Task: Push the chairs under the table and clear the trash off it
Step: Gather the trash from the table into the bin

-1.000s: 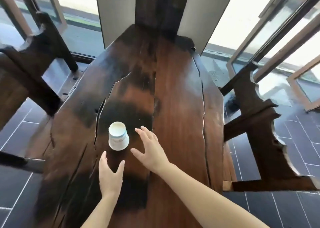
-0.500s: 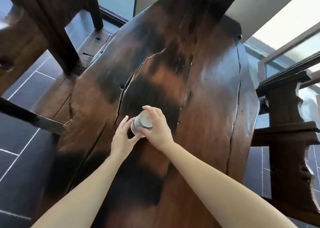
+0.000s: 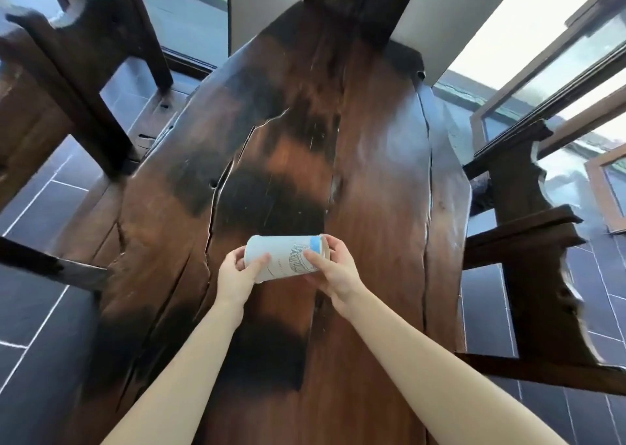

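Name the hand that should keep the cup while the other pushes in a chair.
Right, likely. Both hands grip the paper cup, but the right hand wraps its end more fully; the left hand, once freed, is on the side of the left chair.

Bare wood of the table (image 3: 382, 160) extends ahead. The left chair (image 3: 101, 31) and right chair (image 3: 528, 241) flank its long edges, restricting sideways passage.

We see a long dark reddish-brown wooden slab table (image 3: 382, 207), cracked lengthwise from near to far, standing on dark grey floor tiles (image 3: 40, 309).
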`<state>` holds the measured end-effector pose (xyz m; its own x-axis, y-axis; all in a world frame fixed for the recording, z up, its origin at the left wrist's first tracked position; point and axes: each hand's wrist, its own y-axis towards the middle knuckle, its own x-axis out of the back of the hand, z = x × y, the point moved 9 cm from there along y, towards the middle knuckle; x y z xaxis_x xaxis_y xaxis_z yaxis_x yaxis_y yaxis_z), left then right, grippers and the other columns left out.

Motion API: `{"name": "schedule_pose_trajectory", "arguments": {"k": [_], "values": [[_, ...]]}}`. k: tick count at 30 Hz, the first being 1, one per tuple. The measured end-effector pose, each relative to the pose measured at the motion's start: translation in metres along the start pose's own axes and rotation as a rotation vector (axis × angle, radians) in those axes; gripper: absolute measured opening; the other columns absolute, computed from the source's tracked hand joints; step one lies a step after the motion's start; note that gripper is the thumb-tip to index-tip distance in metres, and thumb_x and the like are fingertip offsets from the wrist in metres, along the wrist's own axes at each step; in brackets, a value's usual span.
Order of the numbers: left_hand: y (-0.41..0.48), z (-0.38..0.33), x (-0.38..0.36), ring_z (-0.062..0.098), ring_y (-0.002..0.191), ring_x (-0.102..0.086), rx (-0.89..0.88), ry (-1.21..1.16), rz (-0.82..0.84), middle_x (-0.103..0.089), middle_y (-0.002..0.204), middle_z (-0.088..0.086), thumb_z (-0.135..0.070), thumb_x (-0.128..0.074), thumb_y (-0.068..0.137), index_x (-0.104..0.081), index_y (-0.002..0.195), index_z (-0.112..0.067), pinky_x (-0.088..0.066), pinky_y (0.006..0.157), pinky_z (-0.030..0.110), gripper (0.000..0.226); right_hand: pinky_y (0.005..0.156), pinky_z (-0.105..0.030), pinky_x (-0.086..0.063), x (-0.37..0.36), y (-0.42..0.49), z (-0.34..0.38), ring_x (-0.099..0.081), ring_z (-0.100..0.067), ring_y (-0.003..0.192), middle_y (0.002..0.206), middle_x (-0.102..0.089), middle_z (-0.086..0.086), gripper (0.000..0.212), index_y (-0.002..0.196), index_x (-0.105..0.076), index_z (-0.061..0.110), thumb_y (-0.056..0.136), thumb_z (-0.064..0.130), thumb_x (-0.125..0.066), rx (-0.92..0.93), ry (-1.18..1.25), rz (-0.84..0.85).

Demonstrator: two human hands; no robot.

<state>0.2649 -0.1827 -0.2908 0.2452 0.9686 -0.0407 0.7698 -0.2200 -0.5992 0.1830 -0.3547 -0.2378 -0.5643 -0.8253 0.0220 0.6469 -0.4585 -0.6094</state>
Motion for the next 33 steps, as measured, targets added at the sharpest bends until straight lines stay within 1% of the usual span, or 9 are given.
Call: {"name": "schedule_pose_trajectory", "arguments": {"k": [3,7,11,14,20,23,27,30,33], "values": [[-0.030,-0.004,-0.033,0.024,0.104,-0.059,-0.017,0.110,0.161,-0.065,0.106,0.010,-0.027,-0.065,0.085,-0.060,0.110,-0.011,-0.050,0.077,0.028,0.030,0.088,-0.038,-0.057,0.035,-0.027,-0.019,-0.058,-0.025,0.115,0.121,-0.059,-0.015,0.045,0.125,-0.050,0.013,0.084,0.011,-0.070,-0.074,0.268,0.037],[-0.083,-0.006,-0.085,0.015,0.097,-0.058,-0.092,0.225,0.331,-0.067,0.101,0.003,-0.028,-0.061,0.089,-0.063,0.107,-0.014,-0.046,0.070,0.022,0.023,0.081,-0.034,-0.056,0.099,-0.064,-0.050,-0.054,-0.030,0.121,0.127,-0.059,-0.019,0.046,0.124,-0.056,0.011,0.081,0.014,-0.072,-0.087,0.431,-0.013],[-0.139,0.018,-0.141,0.017,0.092,-0.062,-0.073,0.285,0.456,-0.071,0.095,0.000,-0.024,-0.060,0.089,-0.067,0.094,-0.024,-0.049,0.079,0.032,0.009,0.075,-0.035,-0.058,0.173,-0.115,-0.090,-0.058,-0.030,0.116,0.124,-0.060,-0.020,0.047,0.128,-0.053,0.012,0.084,0.011,-0.070,-0.074,0.574,-0.208],[-0.180,0.050,-0.178,0.023,0.099,-0.063,-0.039,0.359,0.497,-0.071,0.101,0.006,-0.025,-0.063,0.088,-0.067,0.098,-0.022,-0.051,0.088,0.040,0.012,0.073,-0.035,-0.057,0.225,-0.165,-0.126,-0.060,-0.027,0.113,0.122,-0.060,-0.019,0.049,0.128,-0.046,0.015,0.085,0.012,-0.069,-0.070,0.674,-0.336],[-0.281,0.153,-0.256,0.015,0.087,-0.064,0.063,0.556,0.708,-0.069,0.095,0.003,-0.022,-0.059,0.090,-0.066,0.107,-0.010,-0.052,0.071,0.022,0.021,0.089,-0.042,-0.053,0.325,-0.270,-0.231,-0.058,-0.025,0.113,0.118,-0.062,-0.014,0.029,0.117,-0.053,0.015,0.089,0.010,-0.061,-0.074,0.835,-0.543],[-0.331,0.220,-0.288,0.015,0.085,-0.061,0.060,0.708,0.827,-0.068,0.093,0.003,-0.019,-0.058,0.091,-0.066,0.103,-0.012,-0.049,0.072,0.021,0.016,0.081,-0.038,-0.054,0.368,-0.330,-0.296,-0.060,-0.024,0.106,0.110,-0.064,-0.010,0.024,0.110,-0.055,0.016,0.089,0.003,-0.057,-0.101,0.838,-0.685],[-0.382,0.305,-0.316,-0.001,0.056,-0.049,-0.044,0.967,0.973,-0.061,0.069,-0.009,-0.022,-0.057,0.091,-0.070,0.089,-0.014,-0.037,0.054,0.013,0.015,0.086,-0.035,-0.050,0.404,-0.391,-0.374,-0.059,-0.012,0.092,0.104,-0.065,-0.002,0.019,0.104,-0.061,0.020,0.093,0.008,-0.052,-0.212,0.600,-0.806],[-0.389,0.365,-0.313,0.013,0.064,-0.051,-0.081,1.270,1.009,-0.061,0.072,-0.001,-0.036,-0.053,0.078,-0.071,0.085,-0.014,-0.043,0.062,0.028,0.029,0.093,-0.037,-0.047,0.404,-0.410,-0.435,-0.054,-0.013,0.109,0.114,-0.061,0.003,0.015,0.101,-0.062,0.029,0.094,0.023,-0.050,-0.375,0.591,-0.766],[-0.386,0.412,-0.303,0.024,0.073,-0.059,-0.029,1.430,0.997,-0.068,0.078,0.005,-0.027,-0.054,0.083,-0.069,0.085,-0.015,-0.050,0.071,0.035,0.019,0.099,-0.040,-0.046,0.390,-0.417,-0.489,-0.051,-0.017,0.120,0.127,-0.057,0.000,0.027,0.119,-0.057,0.022,0.096,0.028,-0.045,-0.510,0.665,-0.753]]}}
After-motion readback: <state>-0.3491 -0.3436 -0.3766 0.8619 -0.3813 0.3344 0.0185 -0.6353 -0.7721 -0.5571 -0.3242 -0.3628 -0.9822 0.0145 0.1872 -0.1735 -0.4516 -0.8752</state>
